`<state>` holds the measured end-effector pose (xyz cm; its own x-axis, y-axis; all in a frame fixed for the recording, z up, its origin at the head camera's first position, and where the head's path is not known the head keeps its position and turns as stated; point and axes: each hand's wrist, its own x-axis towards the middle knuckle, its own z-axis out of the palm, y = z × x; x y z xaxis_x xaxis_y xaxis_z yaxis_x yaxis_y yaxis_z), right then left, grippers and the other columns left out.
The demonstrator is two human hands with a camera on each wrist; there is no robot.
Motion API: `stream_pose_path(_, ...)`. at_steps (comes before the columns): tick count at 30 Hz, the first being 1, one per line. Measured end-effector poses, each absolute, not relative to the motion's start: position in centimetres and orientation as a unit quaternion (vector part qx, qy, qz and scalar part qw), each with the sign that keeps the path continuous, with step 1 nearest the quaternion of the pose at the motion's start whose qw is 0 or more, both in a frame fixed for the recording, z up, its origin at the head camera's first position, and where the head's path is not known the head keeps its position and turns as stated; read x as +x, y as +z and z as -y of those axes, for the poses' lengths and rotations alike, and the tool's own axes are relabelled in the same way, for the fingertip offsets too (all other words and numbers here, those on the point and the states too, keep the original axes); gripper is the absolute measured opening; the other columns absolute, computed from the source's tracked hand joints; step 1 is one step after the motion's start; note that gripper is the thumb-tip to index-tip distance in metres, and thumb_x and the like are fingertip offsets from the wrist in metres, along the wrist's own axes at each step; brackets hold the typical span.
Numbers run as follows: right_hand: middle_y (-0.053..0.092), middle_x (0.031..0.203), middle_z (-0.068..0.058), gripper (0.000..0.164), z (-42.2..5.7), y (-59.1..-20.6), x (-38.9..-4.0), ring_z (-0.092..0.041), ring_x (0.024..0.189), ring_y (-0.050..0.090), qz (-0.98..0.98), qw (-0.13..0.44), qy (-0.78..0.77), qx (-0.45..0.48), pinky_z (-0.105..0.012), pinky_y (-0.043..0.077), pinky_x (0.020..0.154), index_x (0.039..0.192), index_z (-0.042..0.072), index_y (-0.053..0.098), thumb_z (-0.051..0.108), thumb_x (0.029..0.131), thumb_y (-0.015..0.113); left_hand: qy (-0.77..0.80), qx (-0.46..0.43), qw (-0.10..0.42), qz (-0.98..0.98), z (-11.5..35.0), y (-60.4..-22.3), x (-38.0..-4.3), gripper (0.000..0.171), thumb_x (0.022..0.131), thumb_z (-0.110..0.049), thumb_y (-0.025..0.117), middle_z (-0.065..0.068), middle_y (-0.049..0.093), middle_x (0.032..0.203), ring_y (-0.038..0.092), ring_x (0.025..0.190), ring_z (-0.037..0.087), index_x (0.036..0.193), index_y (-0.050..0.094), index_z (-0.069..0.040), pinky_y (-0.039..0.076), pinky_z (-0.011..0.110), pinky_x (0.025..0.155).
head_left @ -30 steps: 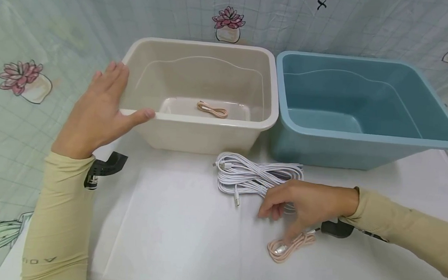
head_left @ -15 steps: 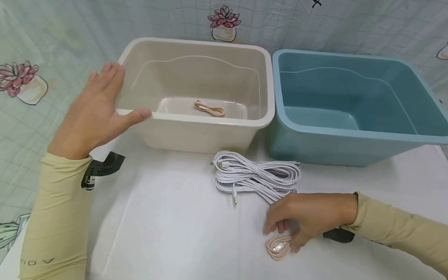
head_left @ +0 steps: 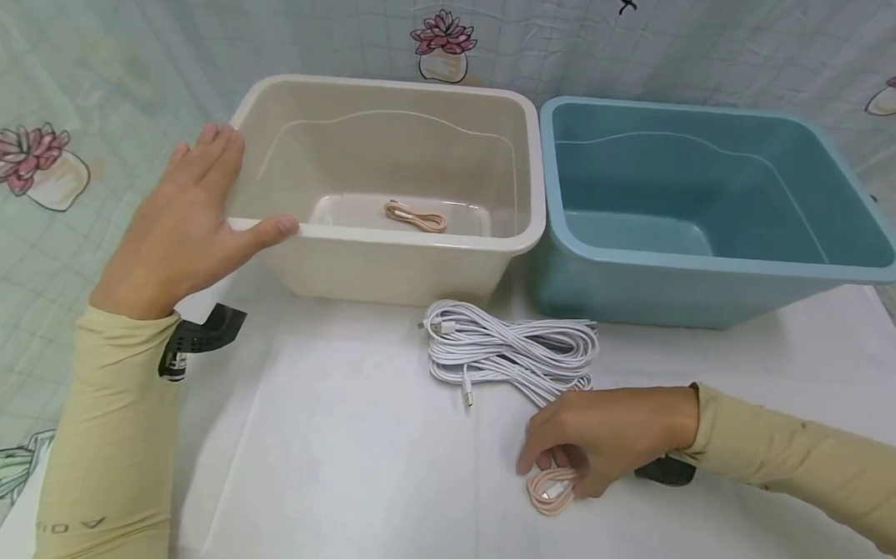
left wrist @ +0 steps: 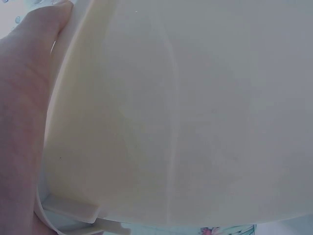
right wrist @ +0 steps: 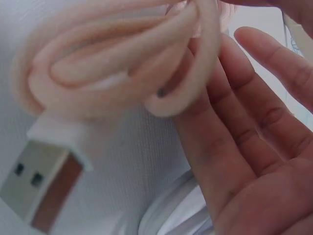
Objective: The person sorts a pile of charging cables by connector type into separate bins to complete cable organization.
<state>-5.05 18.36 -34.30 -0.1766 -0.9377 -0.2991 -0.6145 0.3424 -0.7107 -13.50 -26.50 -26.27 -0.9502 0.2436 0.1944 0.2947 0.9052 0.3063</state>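
My left hand point(head_left: 184, 218) rests on the left front corner of the beige tub point(head_left: 388, 268), its fingers straight and its thumb along the front rim. The left wrist view shows the tub's pale inner wall close up. Inside lies a small coiled tan cable point(head_left: 431, 222). My right hand point(head_left: 607, 428) pinches a coiled pink USB cable point(head_left: 536, 498) low over the white table. In the right wrist view, the cable's loops point(right wrist: 117, 100) lie against the fingers and its metal USB plug point(right wrist: 36, 169) points down-left. My palm hides part of the coil in the head view.
A bundle of white USB cables point(head_left: 505, 349) lies on the table point(head_left: 342, 475) just behind my right hand. To the right of the beige tub stands a blue tub point(head_left: 703, 291). A patterned curtain point(head_left: 149, 66) hangs behind and to the left.
My right hand has come down over the pink cable and its fingers have closed around the coil. My left hand stays on the tub. The head view has shifted slightly.
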Motion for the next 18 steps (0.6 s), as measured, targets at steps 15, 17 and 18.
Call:
stream_pose_path(15, 0.068, 0.094, 0.011, 0.051, -17.54, -34.96, -5.86, 0.005, 0.084, 0.058, -0.719, 0.363, -0.298, -0.512, -0.015, 0.057, 0.072, 0.112, 0.027, 0.073, -0.002, 0.072, 0.083, -0.168, -0.136, 0.076, 0.973, 26.50, -26.36, -13.55, 0.107, 0.094, -0.071, 0.056, 0.016, 0.012, 0.174, 0.005, 0.165, 0.031, 0.166, 0.014, -0.005, -0.001, 0.046, 0.137)
stream_pose_path(17, 0.068, 0.095, 0.011, 0.052, -17.48, -34.93, -5.96, 0.005, 0.084, 0.059, -0.721, 0.362, -0.306, -0.506, -0.016, 0.057, 0.073, 0.112, 0.028, 0.073, -0.003, 0.072, 0.083, -0.167, -0.137, 0.075, 0.973, 26.47, -26.35, -13.55, 0.107, 0.094, -0.072, 0.056, 0.016, 0.012, 0.174, 0.005, 0.165, 0.030, 0.166, 0.014, -0.005, -0.001, 0.045, 0.137)
stream_pose_path(18, 0.068, 0.095, 0.011, 0.052, -17.46, -34.90, -6.01, 0.004, 0.085, 0.059, -0.721, 0.361, -0.308, -0.504, -0.017, 0.058, 0.074, 0.113, 0.028, 0.073, -0.003, 0.072, 0.083, -0.167, -0.137, 0.075, 0.974, 26.46, -26.34, -13.55, 0.107, 0.094, -0.071, 0.056, 0.015, 0.012, 0.174, 0.005, 0.165, 0.030, 0.166, 0.014, -0.005, -0.001, 0.045, 0.137)
